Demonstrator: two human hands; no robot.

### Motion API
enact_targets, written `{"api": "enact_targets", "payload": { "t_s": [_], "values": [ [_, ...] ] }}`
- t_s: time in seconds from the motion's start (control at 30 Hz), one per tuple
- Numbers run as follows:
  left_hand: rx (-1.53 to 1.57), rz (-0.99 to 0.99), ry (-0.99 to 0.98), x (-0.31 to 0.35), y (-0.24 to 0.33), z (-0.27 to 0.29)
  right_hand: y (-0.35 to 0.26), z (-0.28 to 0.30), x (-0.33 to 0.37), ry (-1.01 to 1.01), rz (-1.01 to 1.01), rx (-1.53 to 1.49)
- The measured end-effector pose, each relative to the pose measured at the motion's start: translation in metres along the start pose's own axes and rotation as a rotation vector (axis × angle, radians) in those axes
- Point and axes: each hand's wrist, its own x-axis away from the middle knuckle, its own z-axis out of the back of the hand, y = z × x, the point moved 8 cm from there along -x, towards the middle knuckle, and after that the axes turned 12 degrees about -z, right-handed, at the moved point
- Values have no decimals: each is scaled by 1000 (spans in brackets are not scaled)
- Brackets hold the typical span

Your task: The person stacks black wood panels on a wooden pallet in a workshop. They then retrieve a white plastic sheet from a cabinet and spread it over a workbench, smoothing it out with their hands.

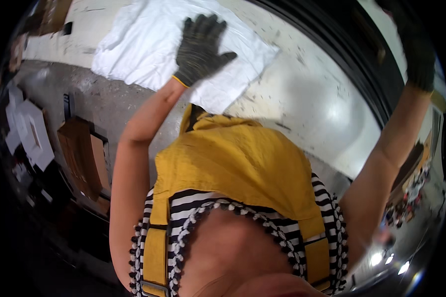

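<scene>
The left hand (200,47) in a dark knitted glove lies flat, fingers spread, pinning the white crumpled cloth (148,44) against the speckled pale surface (307,94), while the gloved right hand (417,59) reaches up to the black frame (352,49), its grip unclear.

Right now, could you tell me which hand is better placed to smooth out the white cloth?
Probably the left. The left hand, in a dark glove, lies spread flat on the white cloth. The right hand, also gloved, is up at the dark frame, well away from the cloth.

Scuffed white surface (307,99), black frame (352,54), brown boards (82,153), bright lights (381,258)
</scene>
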Motion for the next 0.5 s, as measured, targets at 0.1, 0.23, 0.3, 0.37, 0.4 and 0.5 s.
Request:
{"api": "enact_targets", "payload": {
  "t_s": [0.1,0.23,0.3,0.37,0.4,0.5],
  "values": [
    [26,-137,36,-8,2,-9,41,-92,103,-248,-308,-491],
    [13,-103,-26,-10,3,-7,95,-156,126,-197,-443,-441],
    [190,-112,43,-10,12,-7,116,-174,114,-102,-307,-265],
    [324,-99,59,-10,28,-22,118,-191,102,38,-60,-86],
    [199,-123,5,-12,41,-29,116,-200,90,-113,-170,-36],
    [75,-117,27,-6,53,-31,107,-203,78,113,122,169]
  ]
}}
